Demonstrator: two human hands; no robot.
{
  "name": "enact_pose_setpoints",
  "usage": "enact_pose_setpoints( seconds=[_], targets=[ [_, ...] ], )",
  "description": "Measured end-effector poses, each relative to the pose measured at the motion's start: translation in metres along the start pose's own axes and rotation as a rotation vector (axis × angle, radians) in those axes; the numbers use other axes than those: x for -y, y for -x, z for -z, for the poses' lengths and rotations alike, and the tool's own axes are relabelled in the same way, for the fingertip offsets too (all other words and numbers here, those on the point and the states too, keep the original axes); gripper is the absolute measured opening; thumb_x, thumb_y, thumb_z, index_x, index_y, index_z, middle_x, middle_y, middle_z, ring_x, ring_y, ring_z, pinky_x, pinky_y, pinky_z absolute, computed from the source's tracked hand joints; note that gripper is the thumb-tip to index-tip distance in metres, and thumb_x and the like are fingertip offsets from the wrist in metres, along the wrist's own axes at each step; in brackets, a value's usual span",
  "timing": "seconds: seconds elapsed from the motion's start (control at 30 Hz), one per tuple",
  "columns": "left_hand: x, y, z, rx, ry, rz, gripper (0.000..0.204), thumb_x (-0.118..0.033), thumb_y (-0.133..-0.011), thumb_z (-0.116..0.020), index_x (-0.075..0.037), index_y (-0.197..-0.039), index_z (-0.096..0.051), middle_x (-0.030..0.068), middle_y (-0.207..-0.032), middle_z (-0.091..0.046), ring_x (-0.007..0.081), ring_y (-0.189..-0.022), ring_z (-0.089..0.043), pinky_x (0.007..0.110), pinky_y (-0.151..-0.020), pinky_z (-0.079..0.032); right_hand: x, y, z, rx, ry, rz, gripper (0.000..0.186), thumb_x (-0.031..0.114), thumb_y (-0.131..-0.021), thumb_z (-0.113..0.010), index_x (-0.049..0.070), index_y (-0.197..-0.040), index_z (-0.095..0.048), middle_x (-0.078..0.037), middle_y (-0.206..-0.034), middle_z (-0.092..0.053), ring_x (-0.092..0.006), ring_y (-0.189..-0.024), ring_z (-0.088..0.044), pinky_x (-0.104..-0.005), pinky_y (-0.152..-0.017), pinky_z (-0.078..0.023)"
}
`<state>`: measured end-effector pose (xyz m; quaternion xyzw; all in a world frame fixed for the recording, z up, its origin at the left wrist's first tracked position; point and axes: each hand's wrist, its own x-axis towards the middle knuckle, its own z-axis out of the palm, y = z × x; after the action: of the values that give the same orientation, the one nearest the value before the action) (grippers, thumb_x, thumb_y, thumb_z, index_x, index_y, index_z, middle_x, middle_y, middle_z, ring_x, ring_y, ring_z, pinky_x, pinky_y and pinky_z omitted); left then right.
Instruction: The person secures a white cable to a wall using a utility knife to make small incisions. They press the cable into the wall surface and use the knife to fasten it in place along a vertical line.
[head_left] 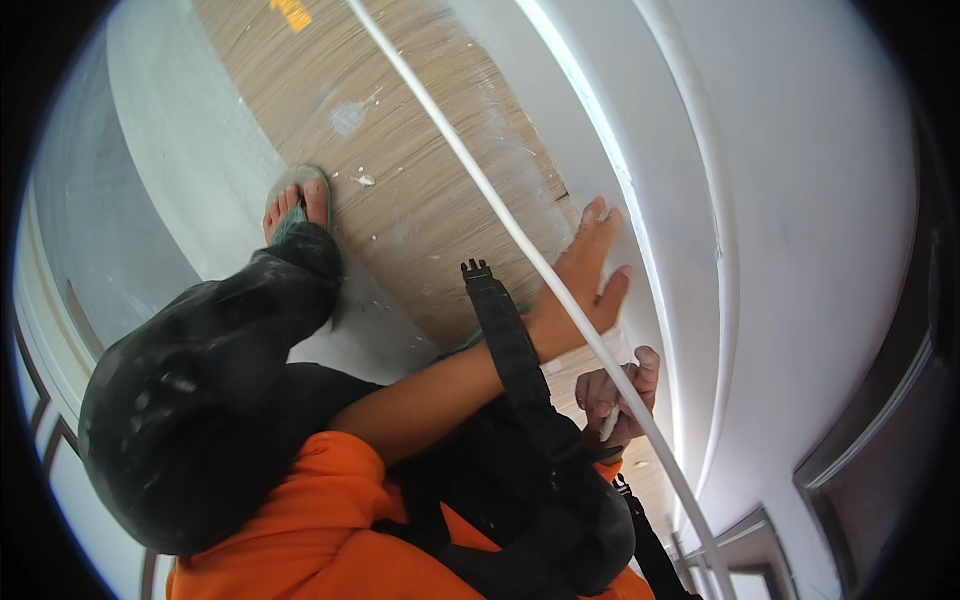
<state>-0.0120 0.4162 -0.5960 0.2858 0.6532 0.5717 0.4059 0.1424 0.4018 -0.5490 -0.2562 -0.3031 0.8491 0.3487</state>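
Observation:
My left hand [582,285] is stretched out at the foot of the white wall [820,200], with its fingers apart and nothing visible in them. Its fingertips lie close to a pale strip along the wall base; whether they press on it I cannot tell. Nearer to me, my right hand [622,398] has its fingers curled around a small whitish piece [610,424], too small to name further. White smears cover its fingers. A long, thin white rod or cord [480,180] crosses the view diagonally, passing in front of both hands; I cannot tell what it is attached to.
Wood-patterned flooring [410,180] bears white stains and crumbs. My sandalled foot [299,205] stands at its left edge, below my bent knee in dark trousers [190,400]. Black straps [505,340] hang by my left forearm. Brown frames [880,430] line the wall at right.

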Motion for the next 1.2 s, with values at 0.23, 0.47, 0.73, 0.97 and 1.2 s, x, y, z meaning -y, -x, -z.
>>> enact_pose_setpoints(
  seconds=[0.23,0.47,0.73,0.97,1.2],
  targets=[
    [0.008,0.004,0.088,-0.338,0.217,0.3,0.02,-0.014,-0.099,-0.055,0.002,-0.104,-0.065,0.0113,-0.118,-0.063,0.0205,-0.103,-0.06,0.032,-0.093,-0.045,-0.018,-0.073,-0.013,0.15,0.233,-0.442,0.042,0.005,-0.087,-0.055,0.001,-0.126,-0.039,-0.012,-0.062,-0.054,-0.0198,-0.044,-0.05,-0.0309,-0.041,-0.041],
    [-0.01,0.006,0.09,-0.64,0.405,0.518,0.027,-0.025,-0.099,-0.054,-0.003,-0.112,-0.062,0.0063,-0.115,-0.063,0.0166,-0.104,-0.057,0.031,-0.091,-0.042,-0.029,-0.085,-0.031,-0.096,0.19,-0.863,0.044,0.004,-0.086,-0.062,0.006,-0.124,-0.042,-0.01,-0.08,-0.062,-0.0173,-0.052,-0.057,-0.026,-0.04,-0.039],
    [-0.034,-0.049,0.091,-0.805,0.767,0.559,0.032,-0.027,-0.097,-0.053,-0.003,-0.118,-0.055,0.0052,-0.109,-0.057,0.0147,-0.1,-0.052,0.03,-0.088,-0.04,-0.007,-0.13,-0.059,-0.183,0.929,-0.72,0.037,0.005,-0.086,-0.062,0.007,-0.12,-0.045,-0.004,-0.078,-0.062,-0.009,-0.063,-0.055,-0.0212,-0.053,-0.037],
    [-0.042,-0.04,0.052,-0.693,0.777,0.5,0.042,-0.035,-0.095,-0.051,-0.007,-0.127,-0.05,0.0069,-0.125,-0.053,0.0207,-0.113,-0.049,0.038,-0.094,-0.037,0.024,-0.069,-0.028,-0.09,1.191,-0.59,0.019,0.011,-0.091,-0.057,0.001,-0.106,-0.056,-0.002,-0.078,-0.061,-0.0097,-0.073,-0.056,-0.0238,-0.067,-0.044],
    [-0.032,-0.056,0.008,-0.73,0.728,0.342,0.039,-0.034,-0.098,-0.046,-0.004,-0.123,-0.053,0.0085,-0.117,-0.054,0.0204,-0.109,-0.05,0.037,-0.095,-0.038,0.067,-0.041,0.019,-0.135,1.077,-0.621,0.022,0.019,-0.094,-0.054,0.002,-0.107,-0.059,0.001,-0.075,-0.054,-0.0077,-0.066,-0.047,-0.023,-0.06,-0.037]
  ],
)
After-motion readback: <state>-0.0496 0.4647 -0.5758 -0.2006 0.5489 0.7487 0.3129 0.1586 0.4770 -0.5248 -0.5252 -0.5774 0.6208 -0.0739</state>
